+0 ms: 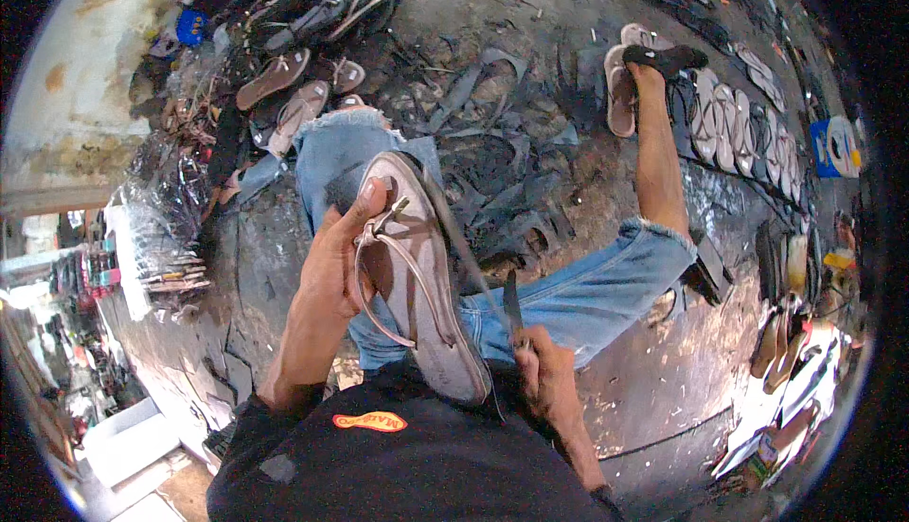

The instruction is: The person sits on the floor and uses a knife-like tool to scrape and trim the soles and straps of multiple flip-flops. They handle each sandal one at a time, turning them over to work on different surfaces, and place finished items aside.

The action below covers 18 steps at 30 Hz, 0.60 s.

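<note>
My left hand [341, 247] is closed around a pale thong sandal [409, 285], thumb on the insole by the toe post, fingers behind the sole. The sandal is tilted, its toe end far and its heel near my black shirt. A thin bow-trimmed strap crosses it. Dark sole material [341, 191] juts out past the toe edge. My right hand [546, 371], beside the heel end, is closed on a knife [512, 302] with a dark blade pointing away from me. A narrow grey strip [471, 262] runs along the sandal's right side toward the blade; its exact attachment is unclear.
Dark sheet offcuts [502, 162] litter the floor between my legs. Loose sandals [275, 77] pile at the far left. Rows of sandals [734, 124] lie at the right. A plastic-wrapped stack [166, 247] stands left, and papers with footwear [791, 389] lie near right.
</note>
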Tool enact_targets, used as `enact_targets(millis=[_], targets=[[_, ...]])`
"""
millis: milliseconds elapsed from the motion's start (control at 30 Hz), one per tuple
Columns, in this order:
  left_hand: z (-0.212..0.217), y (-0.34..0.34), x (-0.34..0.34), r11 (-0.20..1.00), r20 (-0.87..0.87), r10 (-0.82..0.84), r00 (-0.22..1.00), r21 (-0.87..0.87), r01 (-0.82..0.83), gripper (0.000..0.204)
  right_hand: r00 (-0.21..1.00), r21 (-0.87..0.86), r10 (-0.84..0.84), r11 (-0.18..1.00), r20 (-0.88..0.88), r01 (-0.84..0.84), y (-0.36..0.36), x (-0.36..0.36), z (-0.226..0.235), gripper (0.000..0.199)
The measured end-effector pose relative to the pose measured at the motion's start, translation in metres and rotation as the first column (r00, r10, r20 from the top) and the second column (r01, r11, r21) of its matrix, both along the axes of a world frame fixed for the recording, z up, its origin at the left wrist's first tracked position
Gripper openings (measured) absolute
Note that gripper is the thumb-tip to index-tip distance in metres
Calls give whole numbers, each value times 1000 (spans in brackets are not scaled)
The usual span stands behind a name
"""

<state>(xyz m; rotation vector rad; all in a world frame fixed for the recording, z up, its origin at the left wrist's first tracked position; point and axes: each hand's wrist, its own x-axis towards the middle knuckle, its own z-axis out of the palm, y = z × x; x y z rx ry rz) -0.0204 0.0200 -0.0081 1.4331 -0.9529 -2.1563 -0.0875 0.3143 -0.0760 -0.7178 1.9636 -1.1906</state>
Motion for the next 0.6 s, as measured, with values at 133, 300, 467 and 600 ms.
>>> enact_targets(millis=[133, 300, 467, 600], targets=[[5, 5, -5, 998, -15, -61, 998, -5, 61, 61, 996, 109, 84, 990, 15, -85, 32, 12, 5, 31], [9, -7, -5, 960, 63, -276, 959, -20, 278, 56, 991, 104, 122, 988, -60, -115, -16, -25, -12, 30], [14, -23, -17, 901, 101, -431, 897, -10, 434, 57, 968, 48, 199, 980, -156, -194, -99, -85, 8, 29], [11, -33, -20, 904, 109, -426, 898, 11, 428, 55, 891, 129, 431, 901, -146, -414, -139, -136, 35, 32]])
